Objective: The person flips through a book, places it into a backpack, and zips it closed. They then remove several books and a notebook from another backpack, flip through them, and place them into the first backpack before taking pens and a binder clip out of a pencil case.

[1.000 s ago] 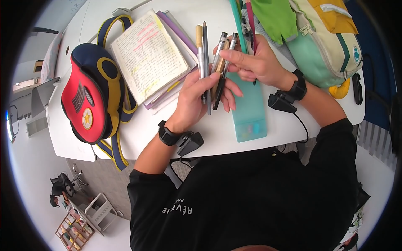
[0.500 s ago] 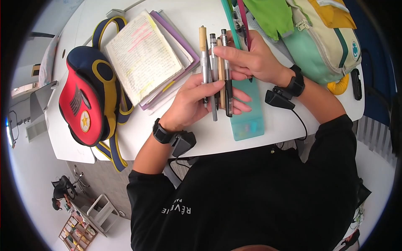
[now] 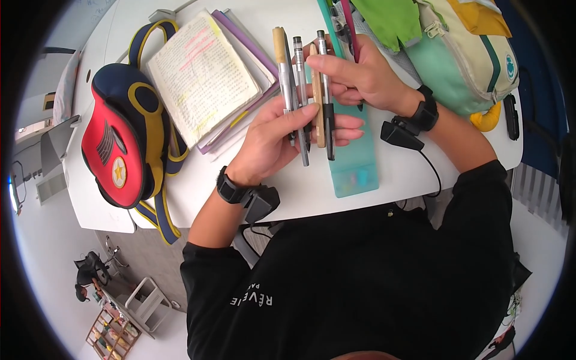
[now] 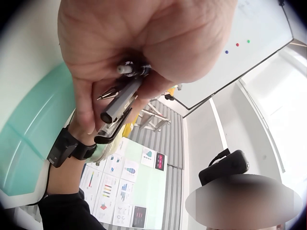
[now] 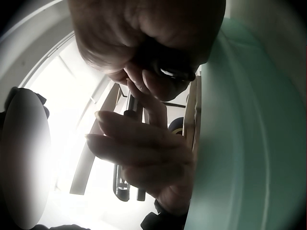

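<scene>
My left hand (image 3: 258,141) holds a fanned bunch of writing tools upright under its thumb. Among them are a silver pen with a tan end (image 3: 279,43), a wood-coloured pencil (image 3: 319,114) and a clear pen with a black grip (image 3: 328,117). Just right of it, my right hand (image 3: 375,75) has its thumb against the upper part of the clear pen. That hand also grips several black pens (image 3: 342,33) beside a magenta stick (image 3: 348,18) and a narrow teal strip (image 3: 327,24). Below both hands lies a translucent teal pencil case (image 3: 354,180).
To the left stands a red and navy bag (image 3: 117,150) with a star badge. An open notebook (image 3: 207,84) tops a stack of papers behind my left hand. At the right are a mint and cream backpack (image 3: 462,66), a green cloth (image 3: 387,24) and a black object (image 3: 512,117).
The bunch in my left hand has spread apart, and the clear pen has come upright beside the wood-coloured pencil. Both hands stay close together over the case.
</scene>
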Available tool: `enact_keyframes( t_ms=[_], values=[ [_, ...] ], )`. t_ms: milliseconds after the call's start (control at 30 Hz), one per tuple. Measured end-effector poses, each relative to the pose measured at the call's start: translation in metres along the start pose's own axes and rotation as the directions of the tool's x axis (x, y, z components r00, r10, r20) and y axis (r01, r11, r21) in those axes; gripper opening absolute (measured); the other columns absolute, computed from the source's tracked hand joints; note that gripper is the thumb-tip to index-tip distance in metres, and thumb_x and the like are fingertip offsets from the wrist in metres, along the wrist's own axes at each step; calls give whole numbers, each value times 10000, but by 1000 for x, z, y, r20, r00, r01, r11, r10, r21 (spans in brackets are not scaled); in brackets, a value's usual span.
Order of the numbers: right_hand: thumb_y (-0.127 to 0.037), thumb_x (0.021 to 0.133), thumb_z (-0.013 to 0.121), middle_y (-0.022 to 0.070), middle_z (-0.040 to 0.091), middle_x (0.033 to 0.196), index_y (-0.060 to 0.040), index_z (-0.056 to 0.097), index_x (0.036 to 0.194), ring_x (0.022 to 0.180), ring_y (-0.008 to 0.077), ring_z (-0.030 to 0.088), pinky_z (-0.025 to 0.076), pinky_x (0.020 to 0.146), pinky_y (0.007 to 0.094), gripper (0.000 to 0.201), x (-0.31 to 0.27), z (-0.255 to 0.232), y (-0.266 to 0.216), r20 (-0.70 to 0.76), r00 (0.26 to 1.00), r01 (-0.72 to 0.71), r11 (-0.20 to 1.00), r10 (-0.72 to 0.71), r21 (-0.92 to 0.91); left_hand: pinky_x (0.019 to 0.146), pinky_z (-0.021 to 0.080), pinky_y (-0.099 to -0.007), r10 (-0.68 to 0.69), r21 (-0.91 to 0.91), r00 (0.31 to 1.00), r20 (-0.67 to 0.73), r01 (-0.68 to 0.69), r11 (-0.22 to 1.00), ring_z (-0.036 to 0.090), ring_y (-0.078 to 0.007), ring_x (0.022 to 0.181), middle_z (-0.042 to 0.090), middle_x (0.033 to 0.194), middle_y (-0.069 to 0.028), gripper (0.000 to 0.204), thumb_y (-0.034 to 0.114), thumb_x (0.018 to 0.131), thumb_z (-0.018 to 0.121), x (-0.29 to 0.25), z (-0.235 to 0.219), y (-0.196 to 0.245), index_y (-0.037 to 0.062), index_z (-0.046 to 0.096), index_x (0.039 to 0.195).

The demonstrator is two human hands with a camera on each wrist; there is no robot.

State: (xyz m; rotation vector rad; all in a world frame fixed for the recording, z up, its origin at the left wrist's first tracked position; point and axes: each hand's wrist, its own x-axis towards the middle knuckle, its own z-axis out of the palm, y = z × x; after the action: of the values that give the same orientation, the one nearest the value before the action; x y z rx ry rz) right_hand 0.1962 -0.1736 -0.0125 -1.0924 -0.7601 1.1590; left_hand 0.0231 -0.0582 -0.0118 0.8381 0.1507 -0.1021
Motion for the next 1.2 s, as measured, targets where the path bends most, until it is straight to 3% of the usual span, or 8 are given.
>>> enact_keyframes(
  t_ms=[167, 233, 467, 533, 667, 867, 1067, 1200],
  values=[
    [-215, 954, 687, 48, 661, 734, 36, 637, 1139, 514, -1, 456, 281, 385, 186, 316, 0, 2, 0, -11, 1000, 13, 1000, -14, -8, 983, 537, -501, 11, -10, 1000, -5, -11, 1000, 636, -448, 1140, 549, 1325, -323, 593, 286, 1019, 529, 0, 3, 1, -87, 363, 1448],
    [-213, 950, 693, 51, 660, 729, 36, 641, 1129, 507, -2, 448, 275, 381, 189, 311, 0, 4, 0, -42, 999, 15, 1000, -16, -19, 1032, 508, -486, 11, -59, 999, 38, -9, 998, 629, -416, 1167, 538, 1365, -291, 475, 224, 1057, 448, -1, 1, 1, -76, 396, 1420],
    [-198, 913, 749, -14, 563, 634, 5, 650, 1007, 444, 11, 408, 267, 367, 206, 245, 2, 2, 4, 5, 999, 33, 998, -33, -60, 1042, 499, -470, -4, -63, 998, 68, 9, 998, 626, -405, 1174, 543, 1358, -283, 465, 209, 1053, 451, 1, -2, -3, -88, 399, 1407],
    [-195, 909, 754, -25, 543, 619, 0, 646, 988, 437, 13, 403, 266, 366, 208, 237, 1, 3, 4, 5, 1000, 27, 998, -27, -51, 1008, 512, -500, -10, 20, 999, 39, 9, 1000, 624, -460, 1157, 526, 1360, -314, 569, 295, 1023, 509, 1, 0, -2, -77, 380, 1434],
    [-186, 903, 758, -26, 535, 604, -2, 643, 965, 434, 16, 402, 262, 366, 210, 225, 2, 5, 3, -16, 999, 31, 998, -32, -51, 1002, 515, -496, -13, 10, 999, 45, 12, 1000, 626, -454, 1155, 536, 1349, -311, 555, 290, 1027, 502, 1, 0, -2, -72, 386, 1432],
    [-165, 894, 760, -20, 538, 610, 7, 651, 985, 438, 17, 403, 262, 372, 209, 223, 2, 3, 4, -3, 999, 31, 998, -32, -58, 992, 534, -455, -4, -13, 999, 42, 5, 1000, 651, -393, 1130, 563, 1330, -264, 426, 226, 1074, 421, 1, -2, -5, -74, 432, 1376],
    [-154, 935, 699, -29, 520, 618, 18, 645, 1083, 455, 11, 385, 256, 390, 196, 233, 1, 8, 0, -25, 998, 49, 995, -52, -92, 925, 569, -425, 21, 12, 1000, 7, -21, 1000, 693, -365, 1037, 645, 1203, -236, 381, 221, 1076, 431, 0, -5, -7, -61, 470, 1330],
    [-154, 941, 692, -18, 529, 628, 35, 642, 1104, 455, 10, 389, 266, 394, 196, 254, 0, 6, -2, 11, 1000, 25, 998, -24, -64, 796, 579, -371, 38, 59, 999, -29, -36, 998, 711, -280, 864, 691, 1014, -171, 331, 232, 1071, 462, -1, -8, -9, -28, 506, 1270]
  ],
)
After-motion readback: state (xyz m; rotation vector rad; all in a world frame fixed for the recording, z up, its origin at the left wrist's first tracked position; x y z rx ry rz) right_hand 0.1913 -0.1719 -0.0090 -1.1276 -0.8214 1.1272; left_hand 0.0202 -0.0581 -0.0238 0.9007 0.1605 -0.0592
